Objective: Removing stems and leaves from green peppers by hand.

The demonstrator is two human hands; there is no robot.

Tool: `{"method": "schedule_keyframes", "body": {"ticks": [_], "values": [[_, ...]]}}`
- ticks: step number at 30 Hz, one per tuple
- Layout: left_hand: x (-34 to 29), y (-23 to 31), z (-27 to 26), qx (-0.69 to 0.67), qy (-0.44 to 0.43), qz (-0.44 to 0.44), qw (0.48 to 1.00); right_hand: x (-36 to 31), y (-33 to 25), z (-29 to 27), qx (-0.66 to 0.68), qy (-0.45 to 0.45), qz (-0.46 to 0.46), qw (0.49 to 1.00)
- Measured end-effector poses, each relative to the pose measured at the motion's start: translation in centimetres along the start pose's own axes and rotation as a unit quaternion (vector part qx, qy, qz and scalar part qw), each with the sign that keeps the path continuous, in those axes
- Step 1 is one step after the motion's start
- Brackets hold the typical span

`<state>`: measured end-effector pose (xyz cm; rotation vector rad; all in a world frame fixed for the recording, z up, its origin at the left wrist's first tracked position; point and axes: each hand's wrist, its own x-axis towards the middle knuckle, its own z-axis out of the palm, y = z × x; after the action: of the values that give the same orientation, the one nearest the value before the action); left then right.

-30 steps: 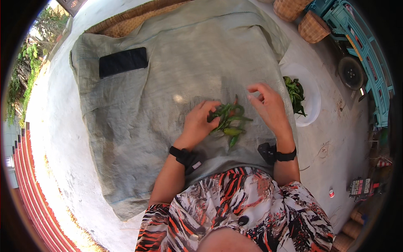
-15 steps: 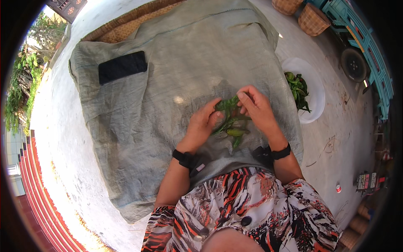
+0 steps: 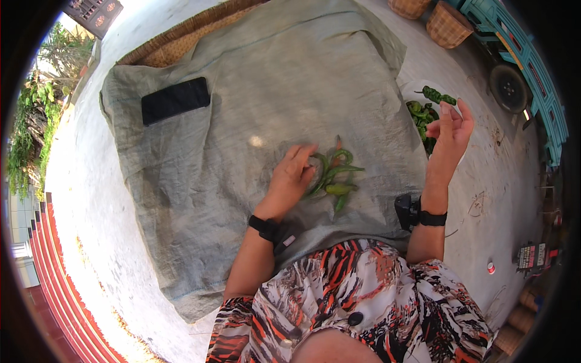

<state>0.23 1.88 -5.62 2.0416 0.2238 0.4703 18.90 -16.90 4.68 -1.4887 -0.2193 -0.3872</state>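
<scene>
My right hand (image 3: 451, 130) is raised over the white bowl (image 3: 414, 86) at the right, with a wrinkled green chili pepper (image 3: 439, 95) at the tips of its thumb and forefinger. More green peppers (image 3: 422, 118) lie in that bowl, partly hidden by the hand. On the grey-green woven sheet (image 3: 254, 103), several green peppers (image 3: 339, 189) form a small pile in front of me. Beside the pile's left edge rests my left hand (image 3: 292, 175), fingers apart and slightly bent, holding nothing that I can see.
A black phone (image 3: 175, 101) lies on the sheet at the far left. Woven rim (image 3: 181, 36) shows beneath the sheet's far edge. Wicker baskets (image 3: 449, 25) and a teal vehicle (image 3: 514, 36) with a black wheel (image 3: 508, 89) stand at the far right. Red steps (image 3: 57, 272) run along the left.
My right hand has moved from the pile to the right, over the bowl, carrying a green pepper. My left hand has stayed beside the pile, and the pepper between the hands has gone.
</scene>
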Motion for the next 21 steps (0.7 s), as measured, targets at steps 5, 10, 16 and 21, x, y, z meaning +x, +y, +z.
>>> {"method": "schedule_keyframes", "body": {"ticks": [5, 10, 16, 21], "values": [[0.2, -0.3, 0.2, 0.028, -0.004, -0.015, 0.999, -2.3, 1.0, 0.8, -0.083, -0.295, 0.131, 0.943], [-0.1, 0.2, -0.1, -0.173, 0.05, -0.121, 0.976, -6.4, 2.6, 2.8, -0.115, -0.494, 0.124, 0.853], [0.3, 1.2, -0.4, -0.304, 0.042, -0.167, 0.937, -8.1, 4.2, 3.4, -0.134, -0.55, -0.008, 0.825], [0.2, 1.5, -1.0, -0.314, 0.011, -0.141, 0.939, -7.8, 3.1, 4.0, -0.193, -0.586, 0.011, 0.787]]}}
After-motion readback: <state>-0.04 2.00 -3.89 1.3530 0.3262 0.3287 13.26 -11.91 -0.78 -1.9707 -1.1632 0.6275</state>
